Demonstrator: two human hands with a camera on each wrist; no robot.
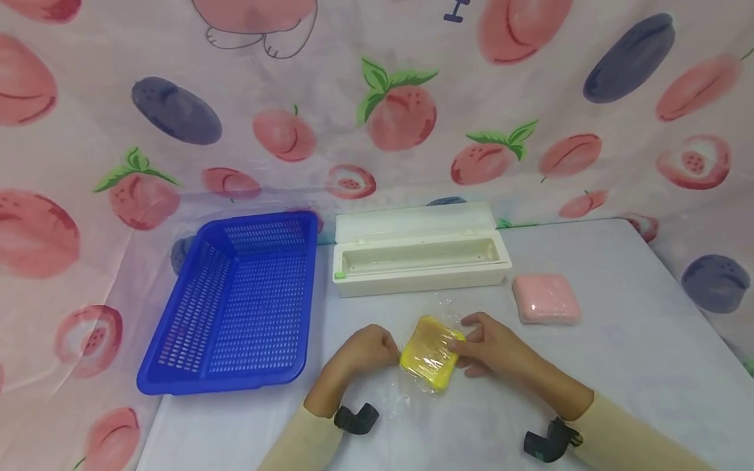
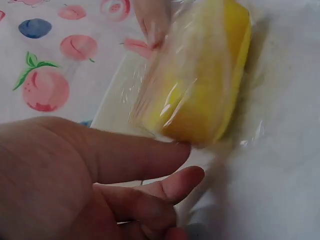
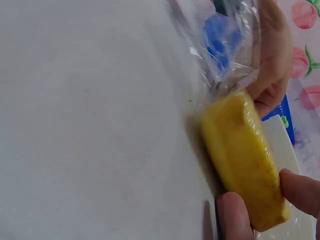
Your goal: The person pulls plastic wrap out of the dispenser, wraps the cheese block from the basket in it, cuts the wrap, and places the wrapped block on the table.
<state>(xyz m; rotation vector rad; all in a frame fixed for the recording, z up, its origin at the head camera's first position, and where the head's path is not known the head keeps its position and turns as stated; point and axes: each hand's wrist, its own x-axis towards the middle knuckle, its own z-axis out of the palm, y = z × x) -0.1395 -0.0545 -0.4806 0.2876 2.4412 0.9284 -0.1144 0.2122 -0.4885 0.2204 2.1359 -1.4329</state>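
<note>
A flat yellow block [image 1: 432, 353] in clear plastic wrap sits low over the middle of the table. My right hand [image 1: 495, 347] pinches its right side between thumb and fingers, clearest in the right wrist view, where the block [image 3: 245, 160] looks tilted. At the block's left edge, my left hand [image 1: 371, 347] has its fingers curled by the loose wrap [image 3: 235, 45]. In the left wrist view, the left thumb [image 2: 145, 157] lies against the wrapped end; how firmly it pinches the thin film is hard to see.
A blue perforated basket [image 1: 303, 363] stands at the left. Behind the hands is a long white box [image 1: 412, 282] with its lid [image 1: 412, 222] raised and a green piece [image 1: 340, 275] at its left front. A pink wrapped block [image 1: 546, 299] lies to the right. Fruit-patterned cloth hangs behind.
</note>
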